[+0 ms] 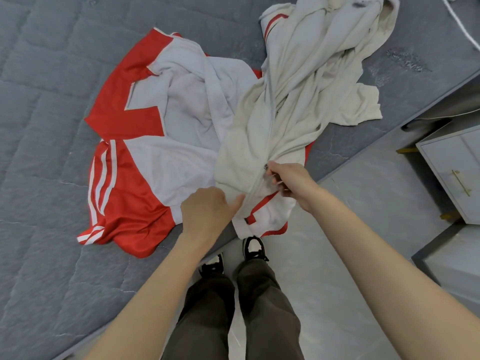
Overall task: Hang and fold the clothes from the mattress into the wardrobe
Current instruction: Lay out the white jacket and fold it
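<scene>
cream hoodie (285, 100) on mattress (39, 74) edge, atop red-and-white jacket (155, 126) | long axis runs away from person, hem nearest | right hand (291, 180) pinches zip pull (266, 166) | left hand (205, 211) grips hem beside it

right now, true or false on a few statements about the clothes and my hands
1. The right hand pinches the hoodie at its zip. True.
2. The jacket hangs on a hanger. False: it lies spread on the mattress.
3. The left hand touches the hoodie beside the zip. True.
4. The hoodie lies under the jacket. False: it lies partly on top of it.
</scene>
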Demonstrator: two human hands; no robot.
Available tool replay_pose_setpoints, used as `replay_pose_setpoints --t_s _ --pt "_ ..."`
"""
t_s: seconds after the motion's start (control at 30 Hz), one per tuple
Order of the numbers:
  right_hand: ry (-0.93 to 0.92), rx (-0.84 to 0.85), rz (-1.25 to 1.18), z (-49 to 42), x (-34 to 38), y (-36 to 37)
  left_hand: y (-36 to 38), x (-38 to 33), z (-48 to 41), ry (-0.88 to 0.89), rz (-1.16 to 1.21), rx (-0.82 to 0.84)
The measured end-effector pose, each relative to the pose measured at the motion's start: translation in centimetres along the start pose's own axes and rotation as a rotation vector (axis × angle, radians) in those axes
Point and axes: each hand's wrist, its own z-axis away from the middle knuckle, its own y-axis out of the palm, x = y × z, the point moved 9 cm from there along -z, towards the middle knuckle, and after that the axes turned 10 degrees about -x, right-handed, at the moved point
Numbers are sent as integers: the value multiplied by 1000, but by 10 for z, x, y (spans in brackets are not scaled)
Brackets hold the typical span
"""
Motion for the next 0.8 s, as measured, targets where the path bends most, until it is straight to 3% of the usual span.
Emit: replay_pose_setpoints --t_s 0.13,0.27,0.43,0.57,0.67,0.8 --pt "-47 67 120 -7 19 -6 3 -57 -21 234 -10 -9" --pt "84 259 72 -18 21 0 23 -85 -43 285 -64 23" --pt "222 212 -227 -48 34 -6 36 -64 -48 216 4 37" --pt "183 95 -504 -80 85 -41 32 -43 -50 140 -24 99" --pt "125 105 -486 -91 108 -49 29 -50 -61 131 -105 143" --pt "86 281 -252 -91 114 -37 20 -89 -86 84 -150 129"
